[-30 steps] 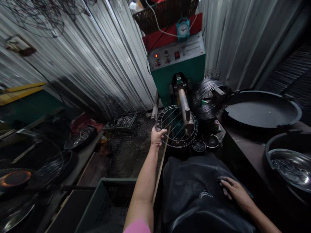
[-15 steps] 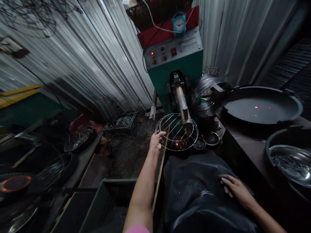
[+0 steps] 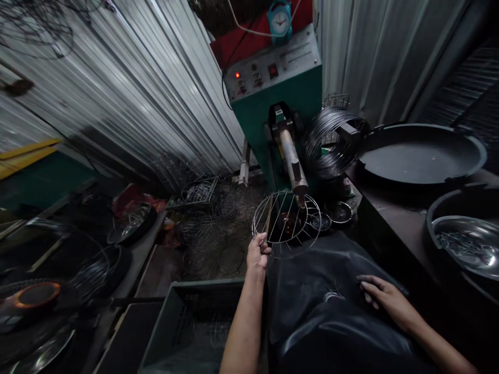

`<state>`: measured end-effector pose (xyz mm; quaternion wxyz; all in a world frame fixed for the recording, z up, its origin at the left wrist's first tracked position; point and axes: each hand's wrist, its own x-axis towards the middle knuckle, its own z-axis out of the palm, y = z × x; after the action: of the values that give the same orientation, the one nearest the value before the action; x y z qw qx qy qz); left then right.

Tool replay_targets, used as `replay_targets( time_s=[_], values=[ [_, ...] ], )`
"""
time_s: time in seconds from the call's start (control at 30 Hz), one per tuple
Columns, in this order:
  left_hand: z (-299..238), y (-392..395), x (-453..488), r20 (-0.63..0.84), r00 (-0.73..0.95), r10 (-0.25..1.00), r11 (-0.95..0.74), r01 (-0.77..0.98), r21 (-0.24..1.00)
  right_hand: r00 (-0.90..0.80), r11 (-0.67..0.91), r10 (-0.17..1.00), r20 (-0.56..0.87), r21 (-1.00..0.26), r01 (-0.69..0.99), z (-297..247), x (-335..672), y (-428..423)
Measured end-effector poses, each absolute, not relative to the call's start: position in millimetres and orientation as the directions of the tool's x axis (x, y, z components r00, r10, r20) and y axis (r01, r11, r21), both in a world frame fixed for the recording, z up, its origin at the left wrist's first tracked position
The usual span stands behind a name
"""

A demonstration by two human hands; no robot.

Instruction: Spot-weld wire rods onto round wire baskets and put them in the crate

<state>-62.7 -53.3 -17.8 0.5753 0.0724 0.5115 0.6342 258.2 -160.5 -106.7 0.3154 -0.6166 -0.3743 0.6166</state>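
Note:
My left hand [image 3: 257, 253] grips the near-left rim of a round wire rack [image 3: 286, 222] and holds it under the tip of the metal arm [image 3: 291, 166] of a green machine [image 3: 278, 98]. The rack lies nearly flat, with an orange glow beneath its middle. My right hand [image 3: 385, 298] rests flat, fingers spread, on the dark cloth [image 3: 319, 301] over my lap and holds nothing.
A coil of wire [image 3: 331, 143] hangs right of the machine arm. Big dark pans [image 3: 421, 156] and a steel bowl [image 3: 465, 249] sit on the right bench. Small bowls [image 3: 339, 212] stand under the arm. Wire racks [image 3: 202, 223] litter the floor. A green crate [image 3: 191, 327] sits below left.
My left hand has drawn the wire rack down and toward me, from tilted around the machine arm to nearly flat under its tip. My right hand has stayed on the cloth.

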Motion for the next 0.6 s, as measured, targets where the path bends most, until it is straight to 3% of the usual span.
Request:
replay_targets(
  time_s=[0.13,0.3,0.4,0.6],
  values=[
    [-36,-61,-57,-0.447,-0.319,0.836,0.166,-0.629,0.760,-0.041,-0.512,0.856,-0.516,-0.856,0.074,-106,259,-166],
    [-60,-78,-58,-0.334,-0.148,0.931,0.200,-0.559,0.805,-0.042,-0.514,0.855,-0.517,-0.855,0.068,-114,262,-165],
    [-69,-97,-67,-0.315,-0.127,0.941,0.207,-0.520,0.828,-0.008,-0.513,0.858,-0.514,-0.856,0.059,-114,265,-175],
    [-71,-105,-80,-0.381,-0.149,0.912,0.296,-0.402,0.866,0.251,-0.421,0.884,-0.393,-0.905,0.067,-106,303,-224]
  ],
)
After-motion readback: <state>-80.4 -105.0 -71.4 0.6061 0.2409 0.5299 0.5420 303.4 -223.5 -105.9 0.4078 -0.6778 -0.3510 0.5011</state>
